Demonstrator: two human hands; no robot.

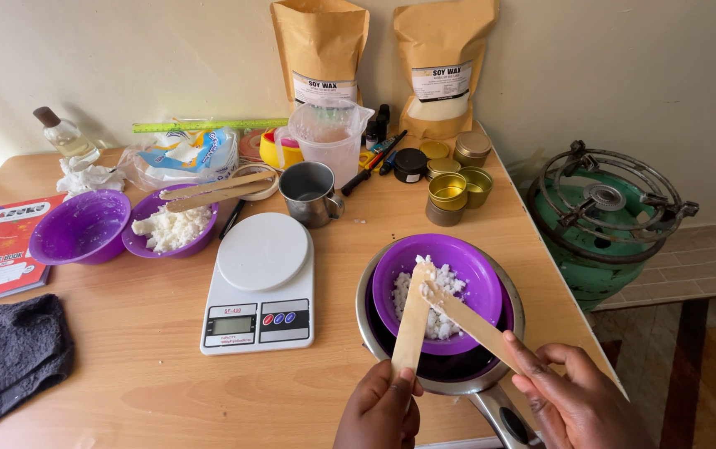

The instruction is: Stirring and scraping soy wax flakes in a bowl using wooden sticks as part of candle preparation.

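Observation:
My left hand point(380, 410) grips a flat wooden stick point(412, 320) and my right hand point(570, 399) grips a second wooden stick point(470, 320). Both stick tips meet in a pile of white wax flakes point(441, 295) inside a purple bowl point(437, 291). That bowl rests in a metal pot point(445, 320) near the table's front right edge, and the pot's handle point(503, 416) points toward me between my hands.
A white kitchen scale point(260, 283) sits mid-table. Behind it stand a metal mug point(310, 193), two purple bowls point(83, 226), one with wax point(171, 226) and sticks across it, gold tins point(449, 191), a plastic jug point(329, 137) and two brown pouches point(441, 66). A dark cloth point(9, 357) lies left. A green gas burner point(603, 220) stands on the floor right.

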